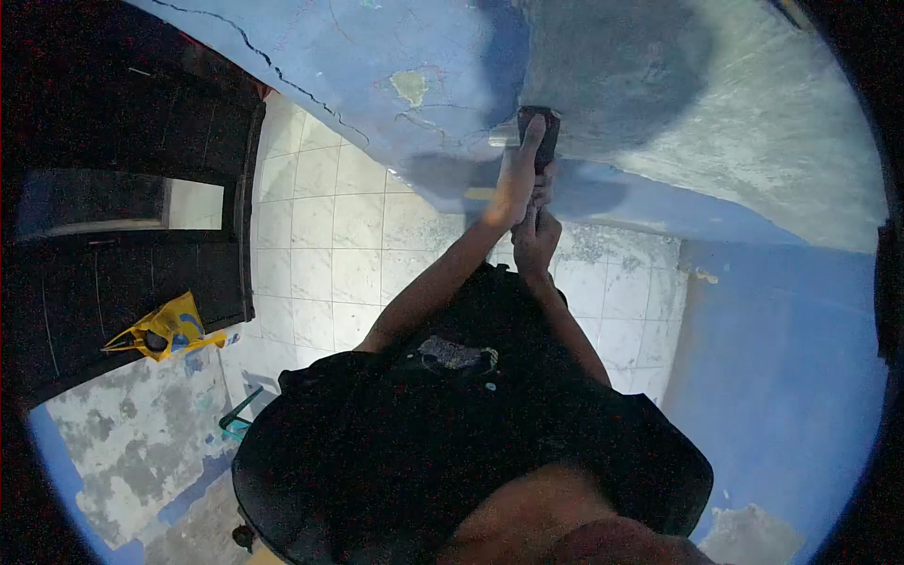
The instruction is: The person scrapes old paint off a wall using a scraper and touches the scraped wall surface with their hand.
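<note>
Both of my hands are on one dark handheld tool (540,141), which lies against the wall where blue paint meets a grey, bare-looking area (617,85). My left hand (520,179) wraps its upper part, with the thumb stretched along it. Just below, my right hand (537,240) is closed round the tool's lower end. The working edge of the tool is hard to make out. Cracks and a small chipped patch (411,88) show in the blue paint to the left.
White floor tiles (358,221) lie below the wall. A dark cabinet (122,254) stands at the left, with a yellow bag (174,325) beside it. Blue wall (772,348) rises at the right. A green metal frame (235,414) shows at lower left.
</note>
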Available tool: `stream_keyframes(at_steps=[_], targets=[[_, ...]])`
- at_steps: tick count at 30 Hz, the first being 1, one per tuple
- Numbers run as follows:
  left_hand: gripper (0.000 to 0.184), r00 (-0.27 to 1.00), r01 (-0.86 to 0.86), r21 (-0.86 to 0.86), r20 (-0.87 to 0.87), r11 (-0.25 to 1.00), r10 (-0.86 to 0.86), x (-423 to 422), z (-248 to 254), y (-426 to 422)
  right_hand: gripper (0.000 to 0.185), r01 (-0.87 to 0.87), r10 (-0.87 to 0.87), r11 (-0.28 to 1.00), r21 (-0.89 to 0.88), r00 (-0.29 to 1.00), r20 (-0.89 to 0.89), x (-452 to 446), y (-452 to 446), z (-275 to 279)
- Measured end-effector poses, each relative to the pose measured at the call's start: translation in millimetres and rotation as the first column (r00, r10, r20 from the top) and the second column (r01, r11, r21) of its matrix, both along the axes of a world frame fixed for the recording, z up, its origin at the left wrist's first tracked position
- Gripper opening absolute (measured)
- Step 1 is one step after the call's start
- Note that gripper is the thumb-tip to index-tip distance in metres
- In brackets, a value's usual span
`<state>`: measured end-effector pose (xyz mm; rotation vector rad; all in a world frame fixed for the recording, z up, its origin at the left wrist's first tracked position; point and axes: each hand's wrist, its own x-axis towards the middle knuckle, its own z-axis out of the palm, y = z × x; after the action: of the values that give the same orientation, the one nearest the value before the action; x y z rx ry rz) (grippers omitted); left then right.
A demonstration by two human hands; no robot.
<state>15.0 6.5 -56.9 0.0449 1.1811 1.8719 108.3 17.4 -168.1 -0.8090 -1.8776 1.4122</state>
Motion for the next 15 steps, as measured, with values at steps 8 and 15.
stream_keyframes(at_steps=[8, 15], targets=[[0.06, 0.999, -0.012, -0.029, -0.033, 1.0, 0.011, -1, -12, 2, 0.038, -0.012, 0.006, 0.995, -0.101, 0.998, -0.057, -1, -1, -24], [0.059, 1.0, -0.016, -0.015, -0.021, 1.0, 0.016, 0, -11, -1, 0.038, -0.004, -0.012, 0.991, -0.132, 0.993, -0.121, -5, -10, 19]])
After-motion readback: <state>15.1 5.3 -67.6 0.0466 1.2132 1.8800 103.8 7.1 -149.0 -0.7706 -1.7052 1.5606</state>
